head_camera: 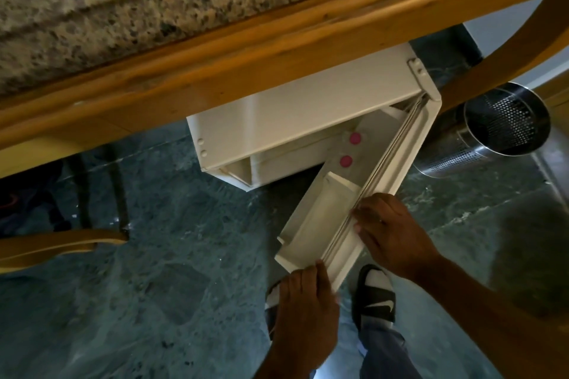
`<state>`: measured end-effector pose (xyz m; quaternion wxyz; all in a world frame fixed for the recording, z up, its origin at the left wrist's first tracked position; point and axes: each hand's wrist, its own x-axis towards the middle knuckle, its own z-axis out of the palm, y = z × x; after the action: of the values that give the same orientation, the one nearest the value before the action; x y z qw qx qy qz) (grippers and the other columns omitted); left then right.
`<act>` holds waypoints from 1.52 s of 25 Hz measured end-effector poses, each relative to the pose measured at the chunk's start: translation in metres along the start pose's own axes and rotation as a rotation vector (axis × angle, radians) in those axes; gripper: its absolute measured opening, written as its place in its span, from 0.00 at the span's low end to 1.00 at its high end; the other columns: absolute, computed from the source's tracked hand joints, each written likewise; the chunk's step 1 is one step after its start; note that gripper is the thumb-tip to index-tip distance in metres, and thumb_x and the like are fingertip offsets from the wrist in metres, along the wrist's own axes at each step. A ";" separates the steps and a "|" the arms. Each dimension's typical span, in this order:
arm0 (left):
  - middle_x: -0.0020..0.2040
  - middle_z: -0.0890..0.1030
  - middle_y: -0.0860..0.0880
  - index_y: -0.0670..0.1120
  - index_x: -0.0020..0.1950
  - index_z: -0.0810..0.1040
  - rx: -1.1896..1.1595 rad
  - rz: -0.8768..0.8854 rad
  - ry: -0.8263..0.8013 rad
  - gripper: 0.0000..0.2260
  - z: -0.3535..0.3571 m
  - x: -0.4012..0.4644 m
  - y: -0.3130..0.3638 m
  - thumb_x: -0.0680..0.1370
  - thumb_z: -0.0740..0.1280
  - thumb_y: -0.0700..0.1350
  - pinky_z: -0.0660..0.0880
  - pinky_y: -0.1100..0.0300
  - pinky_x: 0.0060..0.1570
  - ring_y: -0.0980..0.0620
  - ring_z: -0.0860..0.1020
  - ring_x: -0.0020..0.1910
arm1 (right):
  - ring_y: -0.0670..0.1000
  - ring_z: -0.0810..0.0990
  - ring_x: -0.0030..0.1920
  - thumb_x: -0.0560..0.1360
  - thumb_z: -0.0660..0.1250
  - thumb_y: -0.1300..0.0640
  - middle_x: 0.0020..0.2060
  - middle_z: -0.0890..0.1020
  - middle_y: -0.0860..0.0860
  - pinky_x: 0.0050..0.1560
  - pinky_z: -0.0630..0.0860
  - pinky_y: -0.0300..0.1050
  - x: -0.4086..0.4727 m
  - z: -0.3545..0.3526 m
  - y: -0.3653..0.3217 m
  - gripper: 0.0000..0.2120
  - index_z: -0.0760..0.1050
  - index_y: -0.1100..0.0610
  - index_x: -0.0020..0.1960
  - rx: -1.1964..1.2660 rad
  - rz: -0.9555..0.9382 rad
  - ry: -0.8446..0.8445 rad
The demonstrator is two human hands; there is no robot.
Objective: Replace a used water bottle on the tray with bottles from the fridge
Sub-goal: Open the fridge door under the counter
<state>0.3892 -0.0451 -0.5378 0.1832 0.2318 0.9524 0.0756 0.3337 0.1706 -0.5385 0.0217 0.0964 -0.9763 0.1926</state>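
A small white fridge (295,120) stands on the floor under a counter, seen from above. Its door (363,212) is swung partly open toward me. Two bottles with pink caps (354,138) (346,161) stand in the door shelf; only their tops show. My right hand (391,234) rests on the top edge of the door, fingers on the seal. My left hand (304,308) grips the door's near corner. No tray is in view.
A granite counter (123,9) with a wooden edge (277,49) overhangs the fridge. A perforated metal bin (498,129) stands right of the fridge. A wooden chair (61,243) is at the left. My sandalled foot (377,292) is on the green stone floor below the door.
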 end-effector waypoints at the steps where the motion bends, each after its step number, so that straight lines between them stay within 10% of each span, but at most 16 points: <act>1: 0.49 0.78 0.46 0.41 0.63 0.75 -0.034 0.052 -0.006 0.26 -0.001 -0.003 0.002 0.71 0.62 0.57 0.78 0.48 0.45 0.45 0.77 0.45 | 0.59 0.77 0.50 0.77 0.62 0.54 0.47 0.80 0.59 0.53 0.74 0.52 -0.005 0.000 0.002 0.14 0.81 0.64 0.51 0.001 0.010 0.019; 10: 0.48 0.82 0.46 0.46 0.56 0.78 -0.067 0.423 0.074 0.15 -0.017 0.062 -0.028 0.78 0.57 0.50 0.78 0.56 0.45 0.49 0.79 0.45 | 0.60 0.74 0.37 0.77 0.64 0.52 0.31 0.75 0.57 0.41 0.72 0.54 -0.043 -0.011 0.024 0.18 0.74 0.61 0.32 -0.128 0.210 0.104; 20: 0.60 0.74 0.39 0.38 0.64 0.70 0.146 0.527 -0.007 0.19 -0.011 0.238 0.016 0.75 0.65 0.43 0.74 0.43 0.50 0.38 0.74 0.55 | 0.62 0.76 0.48 0.73 0.68 0.61 0.47 0.81 0.60 0.50 0.72 0.56 -0.043 -0.009 0.033 0.06 0.79 0.62 0.48 -0.249 0.538 0.164; 26: 0.67 0.72 0.39 0.44 0.69 0.69 0.053 0.626 -0.220 0.19 0.028 0.299 0.046 0.78 0.61 0.41 0.71 0.46 0.59 0.39 0.71 0.64 | 0.61 0.75 0.61 0.72 0.66 0.66 0.63 0.75 0.62 0.61 0.73 0.50 0.011 0.036 0.022 0.18 0.72 0.66 0.62 0.222 0.937 0.271; 32: 0.58 0.75 0.38 0.44 0.66 0.70 0.082 0.703 -0.298 0.18 0.053 0.320 0.052 0.76 0.64 0.38 0.76 0.44 0.50 0.38 0.77 0.53 | 0.61 0.72 0.64 0.72 0.68 0.57 0.66 0.71 0.62 0.62 0.73 0.53 0.056 0.074 0.107 0.28 0.64 0.63 0.68 0.426 1.472 -0.173; 38: 0.57 0.79 0.38 0.39 0.59 0.76 -0.127 0.570 -0.155 0.12 0.070 0.315 0.050 0.80 0.60 0.44 0.73 0.50 0.56 0.43 0.77 0.54 | 0.58 0.79 0.56 0.70 0.70 0.57 0.58 0.79 0.58 0.48 0.76 0.46 0.046 0.110 0.132 0.19 0.75 0.60 0.59 0.528 1.440 -0.177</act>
<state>0.1771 0.1506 -0.6897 0.2407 0.4830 0.8254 0.1658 0.2624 0.2404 -0.6859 -0.2109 -0.5456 -0.7179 0.3774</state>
